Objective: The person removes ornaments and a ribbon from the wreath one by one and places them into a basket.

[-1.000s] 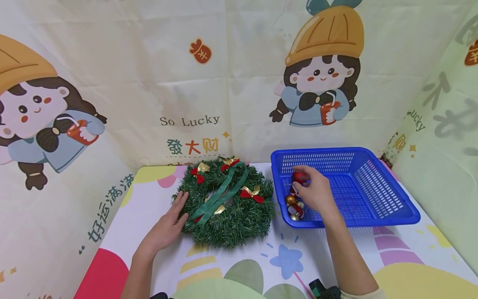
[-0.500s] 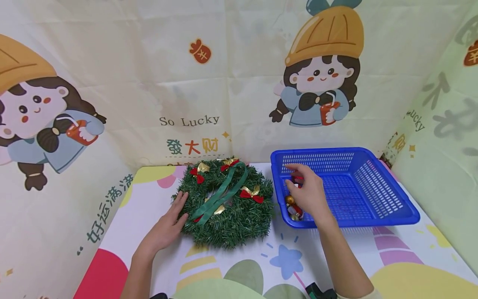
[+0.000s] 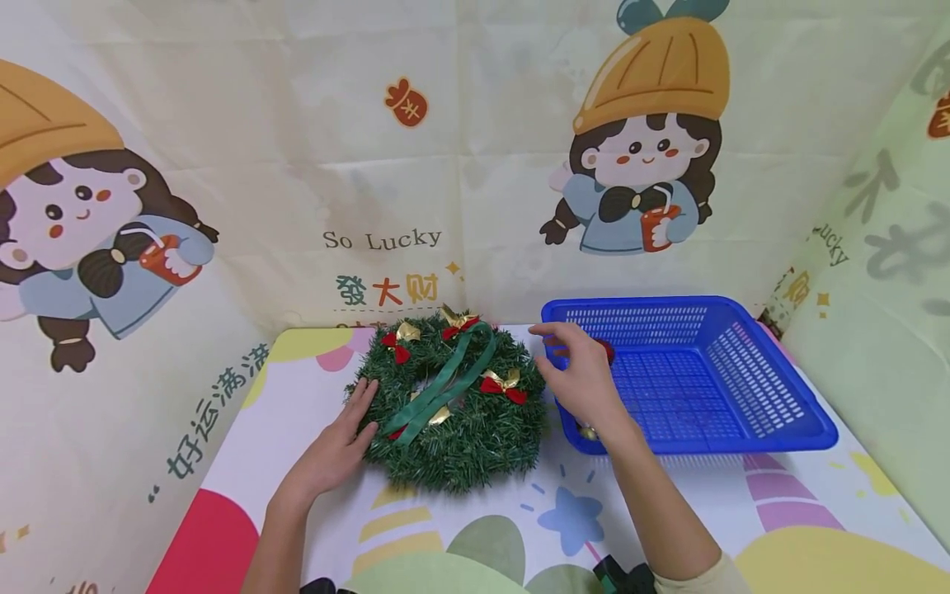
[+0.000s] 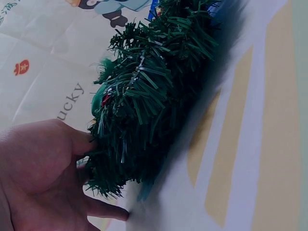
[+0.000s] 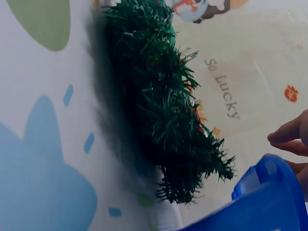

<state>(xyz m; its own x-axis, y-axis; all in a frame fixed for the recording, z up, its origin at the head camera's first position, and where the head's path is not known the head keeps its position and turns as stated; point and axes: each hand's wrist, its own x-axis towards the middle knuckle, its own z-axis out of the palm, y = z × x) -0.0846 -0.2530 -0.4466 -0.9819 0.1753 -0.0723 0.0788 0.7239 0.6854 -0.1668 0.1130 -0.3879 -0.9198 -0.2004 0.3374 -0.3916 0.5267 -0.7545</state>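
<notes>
A green Christmas wreath point(image 3: 467, 450) lies on the table, dressed with red and gold bows point(image 3: 505, 388) and a loop of green ribbon point(image 3: 445, 384). My left hand point(image 3: 334, 450) rests against its left side, fingers extended; the left wrist view has the thumb touching the needles. Over the left rim of a blue plastic basket point(image 3: 686, 450) hovers my right hand point(image 3: 586, 384), thumb and fingers apart, with nothing seen between them. A red ornament point(image 3: 609, 351) and a small gold bauble point(image 3: 588, 432) show past the right hand, which hides other contents of the basket.
The basket stands at the right, close beside the wreath. A printed cloth point(image 3: 408, 528) covers the table. Printed fabric walls point(image 3: 490, 190) rise behind it and at both sides. A dark device point(image 3: 623, 575) is by the right forearm at the bottom edge.
My right hand has moved left from above the ornaments to the basket's left rim, near the wreath. The left hand keeps its place on the wreath. The head view has shifted slightly.
</notes>
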